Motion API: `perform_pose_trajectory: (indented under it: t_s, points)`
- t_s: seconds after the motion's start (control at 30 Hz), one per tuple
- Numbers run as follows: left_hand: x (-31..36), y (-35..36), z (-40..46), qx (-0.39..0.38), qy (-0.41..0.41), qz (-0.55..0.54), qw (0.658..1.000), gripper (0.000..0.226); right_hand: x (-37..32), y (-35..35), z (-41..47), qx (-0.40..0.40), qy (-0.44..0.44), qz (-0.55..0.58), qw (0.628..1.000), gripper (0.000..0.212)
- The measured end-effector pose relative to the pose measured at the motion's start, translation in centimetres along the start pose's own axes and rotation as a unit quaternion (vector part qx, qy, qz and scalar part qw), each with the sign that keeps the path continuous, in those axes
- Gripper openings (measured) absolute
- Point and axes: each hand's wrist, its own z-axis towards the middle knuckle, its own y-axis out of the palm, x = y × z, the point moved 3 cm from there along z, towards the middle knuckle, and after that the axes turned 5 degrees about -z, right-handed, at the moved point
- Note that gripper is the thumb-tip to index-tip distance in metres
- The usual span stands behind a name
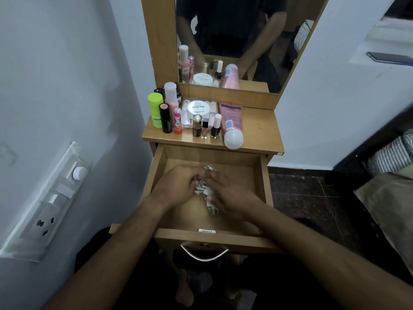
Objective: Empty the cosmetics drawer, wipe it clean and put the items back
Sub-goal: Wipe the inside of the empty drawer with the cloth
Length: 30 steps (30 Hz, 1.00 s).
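Both hands meet on the cloth (206, 191) in the open drawer (264, 182): left hand (178, 184) and right hand (228, 195) clutch it, which I judge readies wiping. Cosmetics (196, 117) wait on the dresser top (259, 128), keeping the drawer bare.

Pale white walls (67, 74) close in on a narrow wooden dressing table (259, 128) with a tall wood-framed mirror (234, 30) rising from its back. A switch and socket panel (47, 204) is fixed to the left wall, and the floor (308, 193) at the right is dark speckled tile. At the far right lies what may be striped bedding (391, 157), too blurred to be sure.
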Motion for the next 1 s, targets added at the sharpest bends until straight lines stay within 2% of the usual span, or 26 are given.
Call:
perform_pose_trajectory:
  t_s: [0.03,0.1,0.2,0.33,0.43,0.5,0.6,0.7,0.83,0.93,1.0]
  points:
    - [-0.3,0.0,0.4,0.026,-0.014,-0.014,0.999,0.022,-0.3,0.8,0.6,-0.017,-0.012,-0.011,1.000,0.072]
    - [-0.9,-0.6,0.5,0.128,-0.039,-0.038,0.990,0.022,-0.5,1.8,1.9,-0.009,-0.012,-0.016,1.000,0.079]
    - [-2.0,-1.7,-0.6,0.274,-0.087,-0.069,0.955,0.021,-0.8,1.9,4.4,0.019,0.035,-0.001,0.999,0.077]
    - [-2.9,-2.2,-1.0,0.344,-0.142,-0.116,0.921,0.016,-5.0,2.0,7.9,0.028,0.035,0.058,0.997,0.069]
    - [-2.6,-2.5,-0.9,0.367,-0.138,-0.128,0.911,0.011,-7.8,1.1,9.0,0.071,0.023,0.144,0.987,0.080]
    - [-2.8,-2.5,-0.8,0.371,-0.142,-0.156,0.904,0.014,-7.8,0.2,8.7,0.078,0.015,0.141,0.987,0.081]
    - [-2.9,-2.4,-0.8,0.345,-0.143,-0.172,0.911,0.017,-5.5,-0.7,8.6,0.035,-0.039,0.057,0.997,0.063]
    - [-2.3,-2.4,-0.9,0.328,-0.136,-0.158,0.921,0.014,-1.2,-0.7,7.6,-0.024,-0.076,-0.033,0.996,0.055]
    - [-2.4,-2.3,-0.9,0.321,-0.131,-0.172,0.922,0.010,4.2,-0.1,2.6,-0.007,-0.009,-0.152,0.988,0.061]
    - [-2.3,-2.0,-0.9,0.324,-0.116,-0.168,0.924,0.010,5.1,0.0,0.7,-0.014,0.053,-0.161,0.985,0.056]
    - [-2.4,-1.8,-0.8,0.316,-0.101,-0.158,0.930,0.010,4.7,-0.3,0.7,-0.036,0.063,-0.148,0.986,0.058]
